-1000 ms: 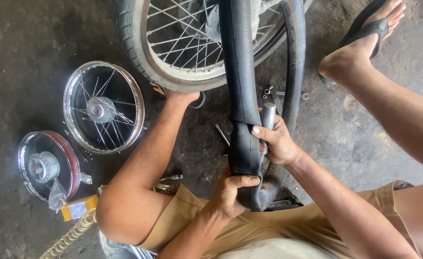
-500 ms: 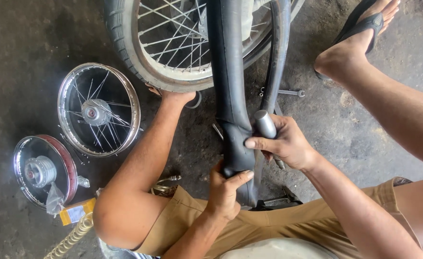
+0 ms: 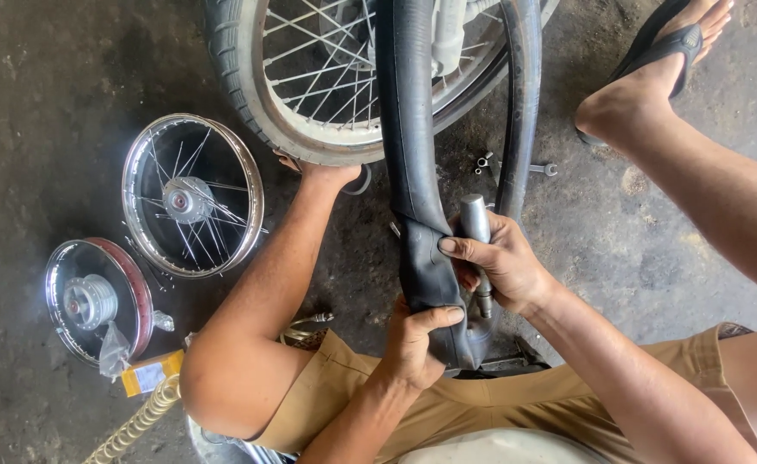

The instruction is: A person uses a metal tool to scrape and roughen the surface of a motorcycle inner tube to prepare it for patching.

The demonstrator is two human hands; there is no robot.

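Observation:
A black rubber inner tube (image 3: 406,129) hangs down from the spoked wheel with a tyre (image 3: 250,94) at the top and folds between my hands. My left hand (image 3: 415,344) grips the folded lower part of the tube, thumb across it. My right hand (image 3: 503,262) is closed around a grey metal cylindrical tool (image 3: 473,219) held upright against the tube, fingers pressing on the fold. The tube's other strand (image 3: 520,103) runs up to the right of the tool.
My left leg (image 3: 267,283) reaches to the tyre's edge; my right foot in a black sandal (image 3: 653,60) rests at the upper right. A bare spoked rim (image 3: 191,196), a smaller hub wheel (image 3: 95,301), a yellow box (image 3: 151,374) and loose bolts (image 3: 516,165) lie on the concrete floor.
My right hand slid down the tube with the tool and closed over the fold. My left hand stayed gripping the lower tube. The view shifted slightly.

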